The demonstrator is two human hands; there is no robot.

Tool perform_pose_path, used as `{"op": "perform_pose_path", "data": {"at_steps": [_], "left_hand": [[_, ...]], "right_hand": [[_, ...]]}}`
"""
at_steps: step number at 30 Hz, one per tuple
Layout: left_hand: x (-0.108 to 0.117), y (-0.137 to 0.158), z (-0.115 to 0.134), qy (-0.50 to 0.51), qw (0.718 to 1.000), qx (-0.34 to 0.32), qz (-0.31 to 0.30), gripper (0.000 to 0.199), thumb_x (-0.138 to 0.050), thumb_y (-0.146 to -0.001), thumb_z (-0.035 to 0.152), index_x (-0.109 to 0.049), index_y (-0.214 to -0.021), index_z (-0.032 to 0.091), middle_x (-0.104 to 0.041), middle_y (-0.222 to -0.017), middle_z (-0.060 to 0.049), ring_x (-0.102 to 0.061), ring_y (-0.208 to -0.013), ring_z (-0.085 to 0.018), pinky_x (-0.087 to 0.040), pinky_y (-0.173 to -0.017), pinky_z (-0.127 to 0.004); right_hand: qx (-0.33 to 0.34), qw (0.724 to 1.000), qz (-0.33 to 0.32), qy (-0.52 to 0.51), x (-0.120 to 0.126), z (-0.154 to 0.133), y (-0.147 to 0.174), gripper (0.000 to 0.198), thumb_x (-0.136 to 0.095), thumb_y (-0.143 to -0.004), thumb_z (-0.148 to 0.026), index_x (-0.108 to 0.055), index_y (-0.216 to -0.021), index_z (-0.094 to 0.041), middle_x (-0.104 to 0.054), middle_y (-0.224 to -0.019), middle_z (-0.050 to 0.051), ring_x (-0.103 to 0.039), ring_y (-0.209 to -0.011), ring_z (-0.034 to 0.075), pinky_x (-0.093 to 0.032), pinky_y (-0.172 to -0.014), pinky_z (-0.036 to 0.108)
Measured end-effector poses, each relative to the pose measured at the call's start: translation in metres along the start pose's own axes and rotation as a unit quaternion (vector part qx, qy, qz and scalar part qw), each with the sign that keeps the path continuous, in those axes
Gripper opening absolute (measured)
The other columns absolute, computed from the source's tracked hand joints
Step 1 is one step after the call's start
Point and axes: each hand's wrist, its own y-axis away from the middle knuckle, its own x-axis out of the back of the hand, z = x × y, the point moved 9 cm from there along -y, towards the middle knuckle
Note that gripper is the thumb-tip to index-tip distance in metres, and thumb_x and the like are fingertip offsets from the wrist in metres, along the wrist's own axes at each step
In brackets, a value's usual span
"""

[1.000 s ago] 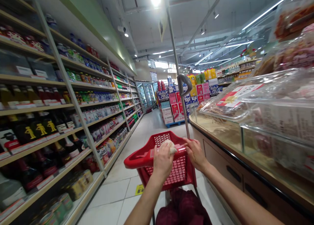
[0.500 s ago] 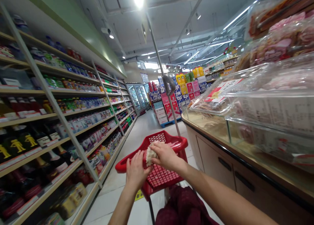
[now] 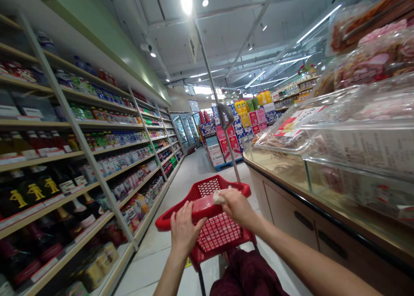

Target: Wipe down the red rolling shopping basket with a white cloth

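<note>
The red shopping cart (image 3: 213,235) stands right in front of me, its mesh basket seen from behind the handle. My left hand (image 3: 186,229) lies over the left part of the red cart handle (image 3: 205,207), with its fingers curled over the top and the thumb stretched to the right. Farther right on the handle, my right hand (image 3: 237,205) is closed on a crumpled white cloth (image 3: 219,197) and presses it against the bar. Most of the cloth is hidden under the fingers. Between the two hands a stretch of bare handle shows.
Tall drink shelves (image 3: 106,166) line the left side. A counter (image 3: 291,210) with clear packaged food (image 3: 349,128) borders the right, close to my right arm. Stacked boxes (image 3: 229,145) stand ahead on a blue pallet. A metal pole (image 3: 210,76) rises beyond the handle. Tiled floor (image 3: 194,166) runs between.
My right hand has slid the white cloth right along the handle, away from my left hand, and bunched it smaller. My left hand stays on the handle. The view has shifted slightly.
</note>
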Motion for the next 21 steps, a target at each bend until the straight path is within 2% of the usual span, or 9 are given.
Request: {"op": "perform_pose_path", "data": {"at_steps": [2, 3, 5, 7, 9, 13, 15, 17, 21], "left_hand": [[0.001, 0.001, -0.001, -0.004, 1.000, 0.003, -0.005, 0.054, -0.049, -0.073, 0.043, -0.042, -0.120, 0.016, -0.047, -0.126, -0.011, -0.042, -0.116, -0.023, -0.023, -0.100, -0.045], [0.001, 0.002, -0.002, -0.005, 1.000, 0.003, -0.007, 0.055, -0.049, -0.073, 0.043, -0.042, -0.120, 0.016, -0.046, -0.127, -0.011, -0.041, -0.116, -0.022, -0.023, -0.100, -0.044], [0.001, 0.003, -0.002, -0.003, 1.000, 0.003, -0.005, 0.055, -0.048, -0.074, 0.044, -0.041, -0.120, 0.016, -0.046, -0.127, -0.011, -0.041, -0.116, -0.022, -0.023, -0.100, -0.044], [0.002, 0.004, 0.000, -0.001, 1.000, 0.002, 0.003, 0.056, -0.048, -0.074, 0.046, -0.042, -0.120, 0.016, -0.046, -0.127, -0.011, -0.041, -0.116, -0.022, -0.022, -0.100, -0.045], [0.002, 0.004, 0.002, -0.001, 1.000, 0.004, 0.011, 0.057, -0.049, -0.073, 0.046, -0.042, -0.120, 0.015, -0.045, -0.127, -0.012, -0.041, -0.116, -0.023, -0.022, -0.100, -0.045], [0.000, 0.000, 0.003, -0.005, 1.000, 0.014, 0.017, 0.057, -0.050, -0.073, 0.046, -0.043, -0.119, 0.013, -0.046, -0.126, -0.013, -0.042, -0.115, -0.024, -0.023, -0.100, -0.045], [-0.002, -0.002, 0.002, -0.006, 1.000, 0.016, 0.017, 0.057, -0.049, -0.073, 0.046, -0.044, -0.119, 0.013, -0.047, -0.126, -0.013, -0.042, -0.115, -0.024, -0.023, -0.099, -0.046], [-0.003, -0.004, 0.001, -0.005, 1.000, 0.017, 0.021, 0.056, -0.049, -0.073, 0.046, -0.044, -0.119, 0.013, -0.047, -0.125, -0.013, -0.042, -0.114, -0.025, -0.023, -0.099, -0.046], [-0.005, -0.006, 0.001, 0.002, 0.999, 0.022, 0.036, 0.052, -0.047, -0.074, 0.044, -0.046, -0.117, 0.015, -0.047, -0.125, -0.013, -0.042, -0.114, -0.024, -0.024, -0.098, -0.046]], "right_hand": [[0.069, 0.998, 0.003, -0.007, -0.009, -0.022, 0.004, 0.038, -0.046, -0.070, -0.012, -0.054, -0.106, -0.018, -0.055, -0.115, 0.009, -0.046, -0.109, 0.021, -0.034, -0.094, 0.038], [0.077, 0.997, 0.001, -0.008, -0.009, -0.020, 0.005, 0.038, -0.046, -0.069, -0.011, -0.055, -0.105, -0.018, -0.054, -0.117, 0.009, -0.045, -0.110, 0.021, -0.034, -0.094, 0.038], [0.032, 0.999, 0.000, -0.008, -0.001, 0.007, 0.006, 0.034, -0.044, -0.069, -0.010, -0.057, -0.099, -0.018, -0.057, -0.111, 0.008, -0.050, -0.103, 0.020, -0.039, -0.089, 0.037], [-0.061, 0.998, 0.027, -0.001, 0.014, 0.045, 0.007, 0.030, -0.041, -0.071, -0.012, -0.057, -0.096, -0.018, -0.061, -0.102, 0.008, -0.054, -0.096, 0.020, -0.043, -0.083, 0.036], [-0.095, 0.994, 0.051, 0.009, 0.022, 0.057, 0.007, 0.029, -0.040, -0.073, -0.014, -0.056, -0.097, -0.017, -0.060, -0.101, 0.009, -0.054, -0.095, 0.020, -0.043, -0.081, 0.037], [0.048, 0.998, 0.025, 0.014, -0.002, 0.002, 0.003, 0.031, -0.042, -0.075, -0.014, -0.054, -0.103, -0.020, -0.054, -0.115, 0.008, -0.047, -0.108, 0.021, -0.038, -0.087, 0.037], [0.078, 0.997, 0.003, 0.014, -0.013, -0.010, 0.002, 0.033, -0.043, -0.076, -0.013, -0.053, -0.106, -0.021, -0.052, -0.118, 0.007, -0.044, -0.111, 0.021, -0.036, -0.089, 0.038], [0.048, 0.999, -0.004, 0.016, -0.013, 0.004, -0.002, 0.034, -0.043, -0.075, -0.012, -0.052, -0.106, -0.022, -0.054, -0.116, 0.006, -0.047, -0.108, 0.021, -0.035, -0.088, 0.040], [-0.048, 0.997, 0.053, 0.016, -0.001, 0.041, -0.004, 0.032, -0.041, -0.075, -0.011, -0.055, -0.103, -0.019, -0.058, -0.107, 0.008, -0.051, -0.101, 0.020, -0.037, -0.086, 0.039]]}}
